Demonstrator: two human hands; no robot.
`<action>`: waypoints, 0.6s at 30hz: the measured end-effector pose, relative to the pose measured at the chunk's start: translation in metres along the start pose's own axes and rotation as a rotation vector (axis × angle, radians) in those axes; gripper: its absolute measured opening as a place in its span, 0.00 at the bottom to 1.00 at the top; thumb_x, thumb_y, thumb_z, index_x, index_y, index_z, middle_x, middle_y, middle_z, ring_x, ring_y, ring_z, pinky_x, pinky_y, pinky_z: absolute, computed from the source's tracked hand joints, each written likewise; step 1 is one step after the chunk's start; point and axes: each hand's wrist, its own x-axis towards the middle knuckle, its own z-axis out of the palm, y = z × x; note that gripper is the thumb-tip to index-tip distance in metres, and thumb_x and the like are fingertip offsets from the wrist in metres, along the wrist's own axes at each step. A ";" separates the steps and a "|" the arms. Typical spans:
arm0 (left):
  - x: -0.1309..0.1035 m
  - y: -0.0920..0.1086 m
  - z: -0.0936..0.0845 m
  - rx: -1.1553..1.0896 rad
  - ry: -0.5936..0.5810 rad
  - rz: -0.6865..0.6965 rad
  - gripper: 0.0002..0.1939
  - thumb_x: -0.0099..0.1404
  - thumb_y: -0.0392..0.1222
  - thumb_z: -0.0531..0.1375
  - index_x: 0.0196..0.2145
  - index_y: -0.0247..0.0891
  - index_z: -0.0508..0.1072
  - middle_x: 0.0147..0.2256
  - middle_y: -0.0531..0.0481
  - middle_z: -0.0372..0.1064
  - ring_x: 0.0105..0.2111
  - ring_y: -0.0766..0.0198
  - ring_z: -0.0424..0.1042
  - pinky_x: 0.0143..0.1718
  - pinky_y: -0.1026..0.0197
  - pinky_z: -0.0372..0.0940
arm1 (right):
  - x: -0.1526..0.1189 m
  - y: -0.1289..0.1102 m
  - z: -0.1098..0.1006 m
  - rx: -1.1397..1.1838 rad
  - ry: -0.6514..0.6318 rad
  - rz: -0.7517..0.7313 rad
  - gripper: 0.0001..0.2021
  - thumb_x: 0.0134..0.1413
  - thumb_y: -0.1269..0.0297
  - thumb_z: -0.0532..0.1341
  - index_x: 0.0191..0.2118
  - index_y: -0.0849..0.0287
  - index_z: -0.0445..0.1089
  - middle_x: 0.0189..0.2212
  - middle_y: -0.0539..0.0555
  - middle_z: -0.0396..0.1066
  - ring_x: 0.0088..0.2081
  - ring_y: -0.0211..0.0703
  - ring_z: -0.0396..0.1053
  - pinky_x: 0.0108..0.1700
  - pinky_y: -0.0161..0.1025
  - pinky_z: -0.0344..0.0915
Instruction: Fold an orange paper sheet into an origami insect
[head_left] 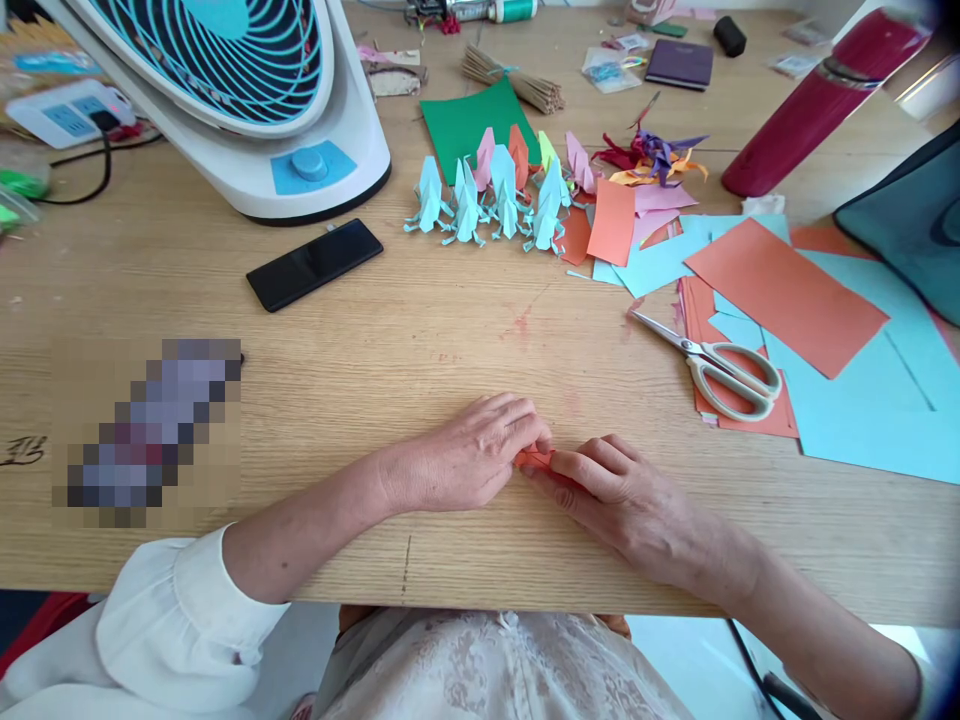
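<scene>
here's the small orange paper (537, 460), caught right between left hand (480, 448) and right hand (626, 495), both pinching it! scissors (691, 349) lie beyond the right hand.

orange paper (536, 459): small, looks folded, mostly covered
pose: exact tilt unclear
place: between left hand (480, 450) and right hand (637, 500), touching both

Orange paper (535, 459), left of the scissors (697, 349): mostly covered by left grip (480, 450) and right grip (626, 500), fold shape unreadable. Pixelated item (154, 425), far left of scissors: can't identify. Fan (300, 165), beyond and left of scissors: top cut off. Teal bag (911, 225), right of scissors: cut by right edge.
</scene>
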 end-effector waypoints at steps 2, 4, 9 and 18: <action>0.000 0.000 0.000 -0.005 0.002 -0.003 0.16 0.61 0.23 0.51 0.43 0.38 0.63 0.43 0.46 0.64 0.47 0.57 0.63 0.53 0.54 0.61 | -0.001 0.001 0.001 0.003 -0.001 0.008 0.24 0.66 0.73 0.47 0.66 0.62 0.57 0.53 0.62 0.68 0.42 0.51 0.64 0.42 0.50 0.67; 0.000 0.001 -0.001 -0.004 0.004 -0.001 0.16 0.61 0.23 0.51 0.43 0.38 0.64 0.43 0.46 0.65 0.47 0.57 0.63 0.54 0.54 0.61 | 0.000 0.000 0.002 0.008 0.002 0.017 0.24 0.67 0.73 0.47 0.67 0.61 0.57 0.52 0.62 0.68 0.42 0.51 0.64 0.42 0.50 0.67; 0.001 0.001 0.000 0.008 0.001 0.004 0.14 0.63 0.24 0.51 0.44 0.37 0.64 0.43 0.45 0.65 0.47 0.57 0.63 0.54 0.53 0.61 | 0.003 -0.002 0.000 0.016 0.018 0.032 0.24 0.66 0.73 0.48 0.65 0.61 0.59 0.49 0.61 0.69 0.41 0.50 0.65 0.42 0.50 0.67; -0.004 -0.004 0.005 -0.039 0.122 0.003 0.15 0.69 0.29 0.52 0.52 0.36 0.65 0.48 0.41 0.62 0.51 0.57 0.64 0.55 0.54 0.62 | -0.018 -0.012 0.008 0.209 0.277 0.362 0.15 0.67 0.72 0.51 0.54 0.58 0.66 0.42 0.59 0.70 0.40 0.46 0.69 0.41 0.44 0.67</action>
